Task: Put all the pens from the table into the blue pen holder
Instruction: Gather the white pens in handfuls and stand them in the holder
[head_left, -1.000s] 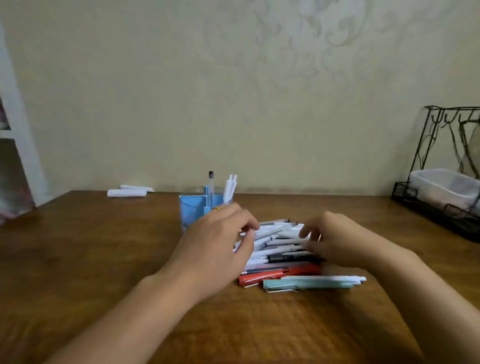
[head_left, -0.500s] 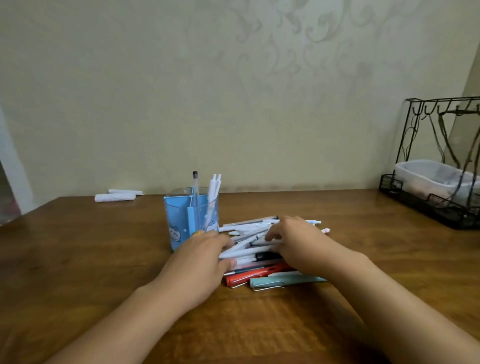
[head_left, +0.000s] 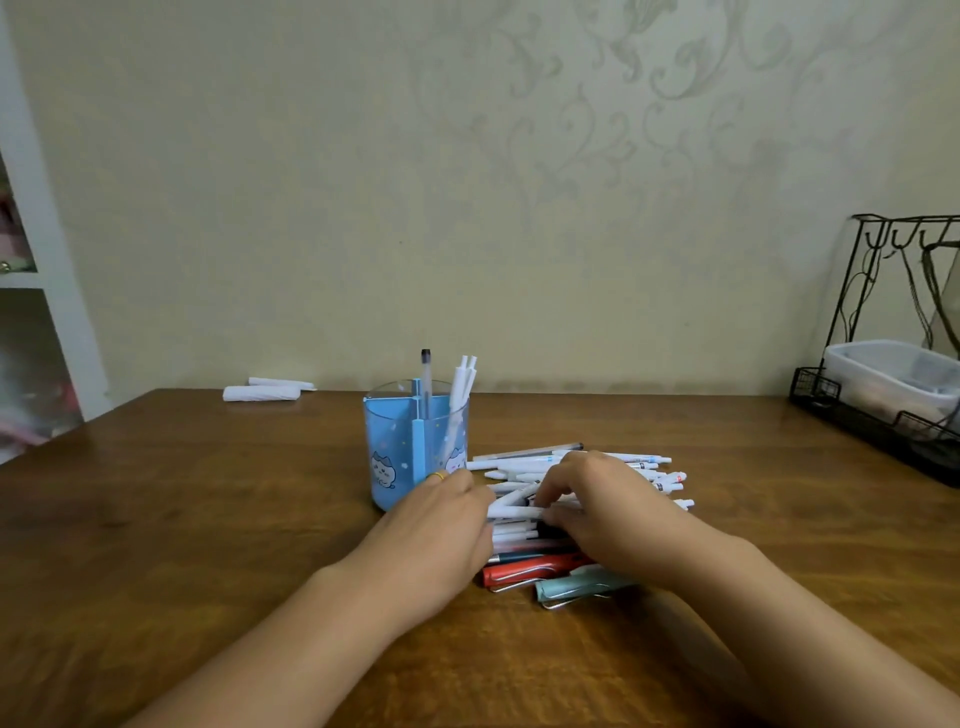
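Brown wooden table (head_left: 208, 519) against a pale patterned wall. Blue translucent pen holder with cartoon cat print (head_left: 410, 452) stands upright mid-table; one clear pen with dark cap (head_left: 425, 379) and two white pens (head_left: 462, 384) stick up from it. Just right of it, a loose pile of mostly white pens (head_left: 597, 467) lies flat, with a red clipped pen (head_left: 530, 570) and a pale teal clipped pen (head_left: 576, 587) at the near edge. Left hand (head_left: 436, 540) rests curled at the pile's left end, grip hidden. Right hand (head_left: 608, 509) lies over the pile, fingers bent onto a white pen; whether it pinches it, cannot tell. Black wire rack (head_left: 883, 415) far right.
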